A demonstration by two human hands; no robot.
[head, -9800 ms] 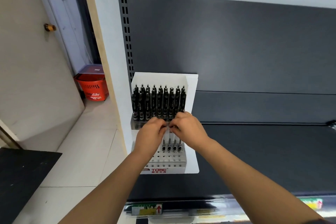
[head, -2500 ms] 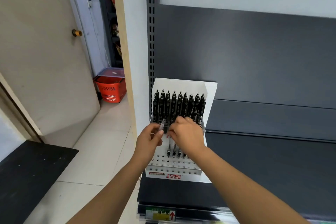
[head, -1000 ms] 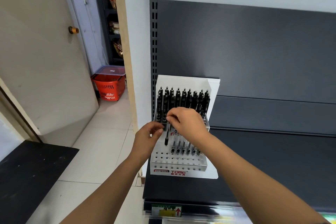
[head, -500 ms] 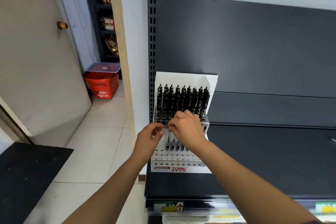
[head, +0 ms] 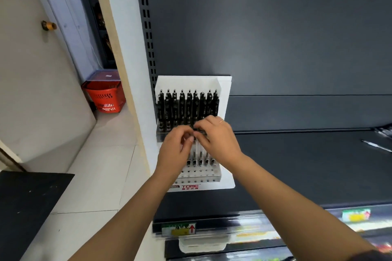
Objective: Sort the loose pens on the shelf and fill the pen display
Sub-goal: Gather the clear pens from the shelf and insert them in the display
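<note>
A white pen display (head: pixel 224 91) stands at the left end of the dark shelf (head: pixel 297 165). Its back row is packed with black pens (head: pixel 186 104), and a short row of pens (head: pixel 200 160) stands in the holes of the lower tier. Both hands meet in front of the display's middle. My left hand (head: pixel 172 150) has its fingers and thumb curled, pinching a pen that is mostly hidden. My right hand (head: pixel 217 140), with a ring on it, pinches the dark top of a pen (head: pixel 199 133) at the fingertips. Loose pens (head: pixel 376 146) lie far right on the shelf.
The front rows of holes (head: pixel 197 176) in the display hold nothing. A shelf upright with slots (head: pixel 146 27) runs up left of the display. A red basket (head: pixel 104 97) sits on the tiled floor beyond, beside a door. Price labels (head: pixel 179 229) line the shelf edge.
My hands have drawn together at the display's middle, the left one rising to meet the right. My view has swung, bringing the loose pens at the far right into sight.
</note>
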